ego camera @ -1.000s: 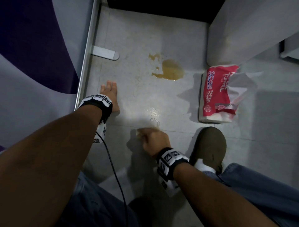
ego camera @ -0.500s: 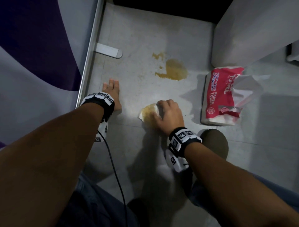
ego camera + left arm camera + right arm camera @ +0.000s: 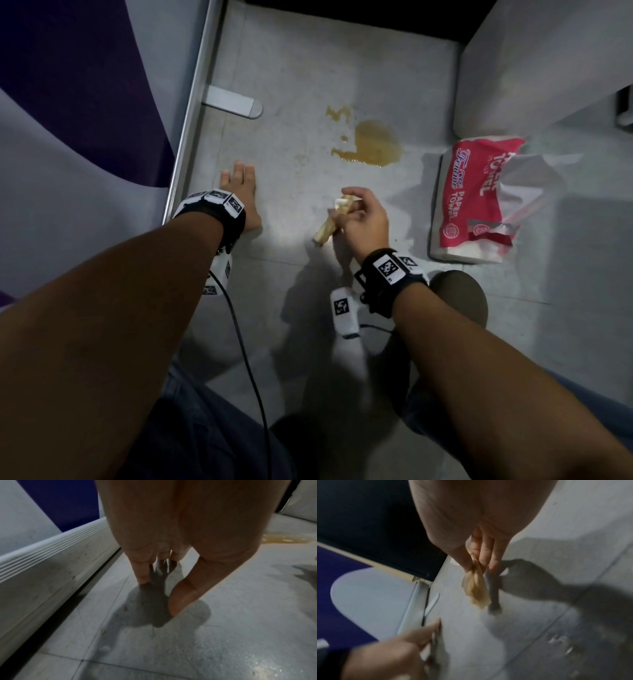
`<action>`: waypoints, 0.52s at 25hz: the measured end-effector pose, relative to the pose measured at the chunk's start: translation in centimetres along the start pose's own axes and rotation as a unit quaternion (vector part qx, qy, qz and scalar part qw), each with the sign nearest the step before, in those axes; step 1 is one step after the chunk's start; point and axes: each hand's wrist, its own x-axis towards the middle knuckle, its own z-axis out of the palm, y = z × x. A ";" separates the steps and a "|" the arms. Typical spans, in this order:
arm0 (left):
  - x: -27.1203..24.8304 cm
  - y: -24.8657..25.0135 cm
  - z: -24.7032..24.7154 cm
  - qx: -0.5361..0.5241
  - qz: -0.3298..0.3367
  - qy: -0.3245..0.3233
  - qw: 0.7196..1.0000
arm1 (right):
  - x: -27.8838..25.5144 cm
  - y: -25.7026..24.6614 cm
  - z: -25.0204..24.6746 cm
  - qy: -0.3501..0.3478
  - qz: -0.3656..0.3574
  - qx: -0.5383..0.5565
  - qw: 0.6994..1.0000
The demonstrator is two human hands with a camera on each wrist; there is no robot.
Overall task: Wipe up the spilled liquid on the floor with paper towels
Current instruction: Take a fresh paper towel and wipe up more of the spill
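Towel pack [image 3: 474,200] rt of spill [image 3: 373,144]

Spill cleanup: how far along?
Partly done. The grey tile floor by the hands shows only a thin wet sheen. The right hand pinches a soaked, yellow-stained paper towel wad clear of the floor; the left hand braces flat. Left: the amber puddle looks untouched. The red paper towel pack sits nearby.

Grey tiled floor [image 3: 291,68] fills my head view. On it: amber spill [image 3: 373,144] upper centre, with small splashes just to its upper left; red towel pack [image 3: 469,198] at right, lying flat and torn open; metal stop [image 3: 236,101] upper left by the rail; left hand [image 3: 239,195] pressed flat on it; shoe [image 3: 462,294] lower right.
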 end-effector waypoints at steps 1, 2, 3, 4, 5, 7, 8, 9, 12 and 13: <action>0.0 0.0 0.0 0.001 -0.001 -0.002 1.000 | 0.3 -0.1 -0.6 0.006 -0.040 -0.070 0.997; 0.0 0.0 0.0 0.002 -0.001 -0.002 1.000 | 0.5 0.3 -1.2 -0.009 -0.095 -0.177 0.980; -0.1 0.0 0.0 0.004 0.001 0.000 1.000 | 0.6 0.7 -1.7 -0.030 -0.152 -0.291 0.944; 0.0 0.0 0.0 0.005 0.004 0.002 1.000 | 0.6 1.4 -2.1 -0.045 -0.202 -0.367 0.907; 0.0 -0.1 0.0 0.006 0.005 0.002 1.000 | 0.3 2.0 -2.3 -0.051 -0.235 -0.404 0.882; 0.0 -0.1 0.0 0.005 0.002 0.000 1.000 | -0.4 2.7 -2.3 -0.044 -0.261 -0.407 0.874; -0.1 -0.1 0.0 0.006 0.001 -0.001 1.000 | -0.9 3.2 -2.2 -0.043 -0.265 -0.401 0.876; -0.2 0.0 0.0 0.005 0.001 -0.001 1.000 | -1.3 3.5 -2.0 -0.047 -0.264 -0.409 0.872; -0.3 0.1 -0.2 0.000 0.003 -0.007 1.000 | -2.0 4.6 -1.5 -0.076 -0.262 -0.437 0.857; -0.4 0.1 -0.2 0.001 0.001 -0.008 1.000 | -1.9 4.9 -1.2 -0.080 -0.258 -0.421 0.866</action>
